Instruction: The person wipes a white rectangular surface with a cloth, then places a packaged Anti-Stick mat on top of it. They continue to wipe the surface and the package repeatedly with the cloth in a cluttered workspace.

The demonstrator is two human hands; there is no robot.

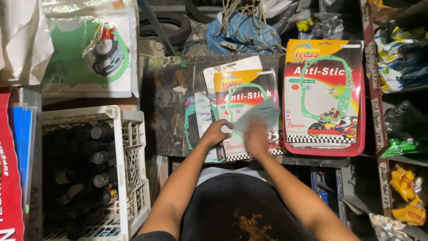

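My left hand [217,132] rests on a stack of flat gasket packets [243,96] with orange, red and white printed cards, gripping the near left edge of the top one. Motion blurs my right hand [256,138], which holds a pale greenish-grey flat piece [261,114] over that top packet. A loose green gasket [191,117] and a clear sleeve lie under the stack's left side. All of it sits on a dark worn board [162,98].
A red tray [356,149] at right holds a larger gasket packet [323,89]. A white plastic crate [131,156] of dark bottles stands at left. More bagged gaskets [89,53] lie at the far left. Shelves with bagged parts [403,67] line the right side.
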